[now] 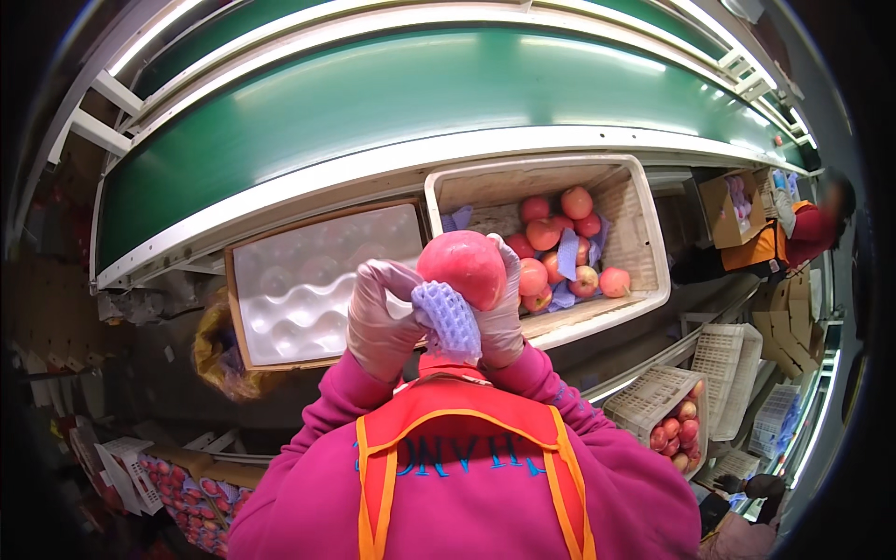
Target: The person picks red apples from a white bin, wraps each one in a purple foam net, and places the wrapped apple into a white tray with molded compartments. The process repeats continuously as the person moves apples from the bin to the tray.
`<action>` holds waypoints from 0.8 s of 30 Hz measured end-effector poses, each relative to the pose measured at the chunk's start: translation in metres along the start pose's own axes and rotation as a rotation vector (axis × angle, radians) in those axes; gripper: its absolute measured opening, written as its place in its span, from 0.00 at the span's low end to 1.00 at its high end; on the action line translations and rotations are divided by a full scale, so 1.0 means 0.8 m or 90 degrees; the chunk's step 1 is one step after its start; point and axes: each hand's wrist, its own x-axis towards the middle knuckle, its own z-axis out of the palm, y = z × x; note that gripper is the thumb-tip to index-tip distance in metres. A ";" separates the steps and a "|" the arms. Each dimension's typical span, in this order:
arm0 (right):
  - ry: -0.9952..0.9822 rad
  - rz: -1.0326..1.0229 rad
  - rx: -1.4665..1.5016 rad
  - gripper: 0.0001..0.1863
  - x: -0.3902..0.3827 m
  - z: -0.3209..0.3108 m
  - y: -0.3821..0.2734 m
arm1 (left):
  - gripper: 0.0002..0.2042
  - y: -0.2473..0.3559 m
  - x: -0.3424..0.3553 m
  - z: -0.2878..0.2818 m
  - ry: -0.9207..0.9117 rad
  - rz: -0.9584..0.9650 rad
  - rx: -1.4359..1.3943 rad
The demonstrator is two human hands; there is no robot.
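Close in front of my chest, a large red apple (464,266) is held up by my right hand (505,327), whose fingers curl around its right side. A lilac foam net sleeve (448,317) hangs below and against the apple, pinched by my left hand (383,322). Both hands wear pale thin gloves. Beyond my right hand stands a white plastic crate (644,233) with several red apples (543,233) and loose lilac foam nets inside. To the left of my left hand lies a carton (235,313) lined with a white moulded tray (308,280) of round hollows, with no apples in it.
A green conveyor belt (373,89) with white rails runs across the far side. At the right, a co-worker in an orange vest (751,247) stands by a carton (723,210). Crates of apples (677,429) stand lower right; a carton of netted apples (191,495) sits lower left.
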 end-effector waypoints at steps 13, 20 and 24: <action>-0.052 0.148 0.152 0.11 -0.005 0.028 -0.019 | 0.49 -0.050 0.028 0.003 0.079 0.105 -0.052; -0.148 0.142 -0.007 0.07 -0.013 0.027 -0.038 | 0.52 -0.043 0.037 0.004 0.150 0.208 0.022; -0.119 0.113 0.150 0.07 -0.003 0.034 -0.052 | 0.52 -0.048 0.038 0.009 0.147 0.132 -0.160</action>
